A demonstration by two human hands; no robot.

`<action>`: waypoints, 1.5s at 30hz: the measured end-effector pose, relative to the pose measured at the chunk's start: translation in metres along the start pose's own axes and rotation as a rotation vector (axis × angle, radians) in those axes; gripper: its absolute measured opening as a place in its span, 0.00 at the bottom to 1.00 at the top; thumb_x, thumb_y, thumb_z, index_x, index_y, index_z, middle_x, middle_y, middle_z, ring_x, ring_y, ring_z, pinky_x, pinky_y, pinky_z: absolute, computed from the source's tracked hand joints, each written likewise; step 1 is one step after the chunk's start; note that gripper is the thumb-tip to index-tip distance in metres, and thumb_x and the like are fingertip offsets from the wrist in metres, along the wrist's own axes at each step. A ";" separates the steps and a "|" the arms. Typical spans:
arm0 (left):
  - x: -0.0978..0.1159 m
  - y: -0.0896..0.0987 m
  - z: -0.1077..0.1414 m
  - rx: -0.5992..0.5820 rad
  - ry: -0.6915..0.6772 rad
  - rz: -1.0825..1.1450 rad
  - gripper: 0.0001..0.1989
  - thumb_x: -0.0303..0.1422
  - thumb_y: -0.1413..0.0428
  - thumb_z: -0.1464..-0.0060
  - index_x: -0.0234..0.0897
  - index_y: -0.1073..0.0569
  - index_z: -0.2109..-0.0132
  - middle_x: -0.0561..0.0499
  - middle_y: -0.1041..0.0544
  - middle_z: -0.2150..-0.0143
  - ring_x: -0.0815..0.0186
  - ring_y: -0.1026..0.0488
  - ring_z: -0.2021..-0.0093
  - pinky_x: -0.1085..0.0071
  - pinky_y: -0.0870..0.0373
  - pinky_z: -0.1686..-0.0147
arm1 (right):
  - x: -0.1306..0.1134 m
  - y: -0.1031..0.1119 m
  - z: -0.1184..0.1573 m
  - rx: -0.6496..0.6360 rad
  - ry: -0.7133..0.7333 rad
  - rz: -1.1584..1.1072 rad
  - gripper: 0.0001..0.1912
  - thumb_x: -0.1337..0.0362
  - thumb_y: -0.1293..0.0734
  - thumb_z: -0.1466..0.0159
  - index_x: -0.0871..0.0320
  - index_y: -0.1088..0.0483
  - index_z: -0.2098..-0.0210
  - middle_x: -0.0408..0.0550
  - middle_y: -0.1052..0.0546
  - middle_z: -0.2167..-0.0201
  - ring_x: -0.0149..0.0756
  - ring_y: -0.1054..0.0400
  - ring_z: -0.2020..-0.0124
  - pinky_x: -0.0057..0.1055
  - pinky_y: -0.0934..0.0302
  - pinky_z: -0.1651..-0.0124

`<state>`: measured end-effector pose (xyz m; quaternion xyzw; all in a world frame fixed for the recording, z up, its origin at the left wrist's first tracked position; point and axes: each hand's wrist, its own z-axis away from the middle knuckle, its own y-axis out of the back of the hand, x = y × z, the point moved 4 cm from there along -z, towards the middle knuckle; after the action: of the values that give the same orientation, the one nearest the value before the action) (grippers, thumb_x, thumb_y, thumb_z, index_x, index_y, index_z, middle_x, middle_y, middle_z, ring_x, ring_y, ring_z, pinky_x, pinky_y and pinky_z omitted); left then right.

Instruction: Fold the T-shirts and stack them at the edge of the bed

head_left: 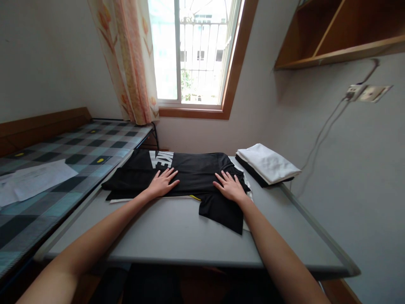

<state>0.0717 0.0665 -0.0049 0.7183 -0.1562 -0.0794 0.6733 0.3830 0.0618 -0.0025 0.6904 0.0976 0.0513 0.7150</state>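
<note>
Shirt (196, 169), black and folded into a long strip, lies crosswise on the grey table (158, 232), and from my remote seat I have both hands flat on it. I rest my left hand (163, 183) palm down on its near side, left of its middle, fingers spread, just beside the white lettering (164, 159). I rest my right hand (229, 185) palm down near its right end, fingers spread too. My forearms come in from the near side of the shirt.

One sleeve (223, 211) extends from the shirt's near edge toward me, by my right hand. A thin yellow strip (195, 197) shows at that same edge, just left of the sleeve. Pale cloth (134, 200) peeks out from under the shirt along its near edge, and something white shows at its right end. At the shirt's left end I see black layers with uneven edges.

Just right of the shirt I have a stack (267, 162), folded white cloth over black. Left of the shirt stands the bed (123, 137) with a checked cover, papers (41, 179) on it. Beyond the shirt I see the window (199, 55) and the flowered curtain (136, 63). The shelf (316, 59) hangs above and to the right of the shirt.
</note>
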 end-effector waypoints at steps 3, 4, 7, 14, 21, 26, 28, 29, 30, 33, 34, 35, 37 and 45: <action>-0.044 0.006 0.014 -0.009 0.131 -0.030 0.32 0.52 0.64 0.37 0.45 0.47 0.31 0.51 0.51 0.29 0.57 0.56 0.29 0.51 0.58 0.34 | 0.002 0.001 -0.001 -0.004 -0.034 -0.002 0.36 0.39 0.56 0.33 0.47 0.54 0.31 0.49 0.55 0.29 0.43 0.65 0.29 0.50 0.69 0.32; -0.058 0.008 0.019 -0.007 0.181 -0.038 0.32 0.52 0.64 0.37 0.45 0.47 0.31 0.50 0.50 0.29 0.56 0.55 0.29 0.50 0.57 0.35 | 0.002 0.001 -0.001 -0.003 -0.038 -0.003 0.36 0.40 0.55 0.33 0.47 0.54 0.31 0.49 0.55 0.29 0.43 0.64 0.29 0.51 0.69 0.32; -0.098 0.014 0.036 0.044 0.348 -0.056 0.32 0.50 0.63 0.37 0.41 0.45 0.31 0.47 0.48 0.30 0.54 0.53 0.30 0.49 0.54 0.35 | 0.002 0.002 -0.001 0.007 -0.043 -0.003 0.35 0.41 0.55 0.32 0.47 0.53 0.31 0.49 0.54 0.29 0.44 0.64 0.29 0.52 0.68 0.32; -0.136 0.026 0.054 0.150 0.554 -0.082 0.31 0.49 0.58 0.39 0.39 0.37 0.35 0.42 0.41 0.32 0.47 0.46 0.33 0.44 0.48 0.39 | 0.003 0.002 0.004 0.076 0.024 -0.014 0.33 0.44 0.52 0.31 0.52 0.48 0.32 0.52 0.49 0.31 0.46 0.60 0.30 0.51 0.63 0.33; -0.159 0.057 0.081 0.289 0.760 -0.112 0.27 0.43 0.52 0.42 0.34 0.33 0.40 0.33 0.30 0.44 0.41 0.35 0.45 0.47 0.37 0.50 | 0.011 0.010 0.005 0.231 0.038 -0.072 0.29 0.49 0.47 0.30 0.59 0.38 0.37 0.55 0.37 0.37 0.46 0.48 0.35 0.47 0.55 0.35; -0.155 0.052 0.077 0.297 0.653 -0.159 0.23 0.39 0.53 0.41 0.37 0.31 0.41 0.36 0.30 0.44 0.45 0.35 0.44 0.51 0.38 0.48 | 0.026 0.018 0.007 0.334 -0.033 -0.064 0.24 0.53 0.41 0.32 0.59 0.32 0.43 0.56 0.30 0.42 0.46 0.40 0.40 0.42 0.48 0.39; -0.148 0.043 0.067 0.298 0.517 -0.166 0.23 0.40 0.53 0.41 0.39 0.32 0.41 0.40 0.32 0.40 0.49 0.38 0.40 0.53 0.41 0.44 | 0.033 0.018 0.007 0.335 -0.090 -0.065 0.24 0.53 0.41 0.33 0.59 0.31 0.44 0.56 0.31 0.42 0.46 0.40 0.40 0.41 0.47 0.39; -0.144 0.038 0.062 0.291 0.448 -0.159 0.24 0.41 0.54 0.40 0.40 0.33 0.39 0.42 0.34 0.38 0.51 0.41 0.37 0.54 0.44 0.41 | 0.036 0.017 0.007 0.322 -0.118 -0.069 0.24 0.53 0.41 0.33 0.58 0.31 0.43 0.56 0.31 0.42 0.46 0.40 0.40 0.41 0.47 0.39; -0.141 0.033 0.058 0.275 0.390 -0.145 0.26 0.43 0.54 0.40 0.41 0.35 0.37 0.43 0.37 0.35 0.53 0.44 0.34 0.53 0.47 0.39 | 0.039 0.015 0.006 0.301 -0.140 -0.075 0.24 0.53 0.41 0.33 0.58 0.31 0.43 0.55 0.32 0.41 0.46 0.41 0.40 0.41 0.47 0.39; -0.137 0.020 0.049 0.147 0.299 -0.073 0.34 0.49 0.58 0.39 0.40 0.47 0.31 0.45 0.47 0.30 0.53 0.54 0.30 0.50 0.54 0.36 | 0.042 0.010 0.005 0.235 -0.178 -0.083 0.26 0.52 0.42 0.32 0.57 0.35 0.40 0.55 0.34 0.39 0.47 0.42 0.39 0.41 0.48 0.39; -0.136 0.017 0.049 0.095 0.295 -0.050 0.35 0.50 0.59 0.39 0.40 0.50 0.30 0.46 0.49 0.29 0.53 0.55 0.30 0.49 0.54 0.36 | 0.043 0.009 0.005 0.219 -0.183 -0.082 0.27 0.52 0.43 0.32 0.57 0.36 0.39 0.55 0.35 0.38 0.47 0.42 0.38 0.41 0.48 0.39; -0.136 0.015 0.048 0.052 0.299 -0.032 0.36 0.51 0.60 0.39 0.40 0.51 0.30 0.46 0.50 0.29 0.53 0.56 0.30 0.48 0.55 0.36 | 0.043 0.008 0.004 0.205 -0.187 -0.081 0.27 0.51 0.43 0.32 0.57 0.37 0.38 0.55 0.36 0.38 0.48 0.42 0.38 0.42 0.48 0.39; -0.136 0.015 0.049 -0.001 0.320 -0.020 0.36 0.52 0.61 0.39 0.40 0.52 0.30 0.46 0.51 0.29 0.53 0.56 0.30 0.48 0.57 0.36 | 0.043 0.007 0.004 0.188 -0.193 -0.081 0.28 0.51 0.44 0.32 0.56 0.38 0.38 0.55 0.37 0.37 0.48 0.43 0.38 0.42 0.48 0.39; -0.135 0.016 0.050 -0.022 0.338 -0.035 0.36 0.53 0.61 0.40 0.41 0.49 0.30 0.46 0.51 0.29 0.53 0.57 0.29 0.48 0.57 0.35 | 0.044 0.007 0.004 0.171 -0.202 -0.092 0.28 0.50 0.45 0.32 0.55 0.37 0.38 0.53 0.37 0.37 0.48 0.44 0.38 0.42 0.50 0.38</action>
<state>-0.0733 0.0630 -0.0056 0.7168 -0.0274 0.0293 0.6961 0.4267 0.0677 0.0013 0.7451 0.0607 -0.0600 0.6615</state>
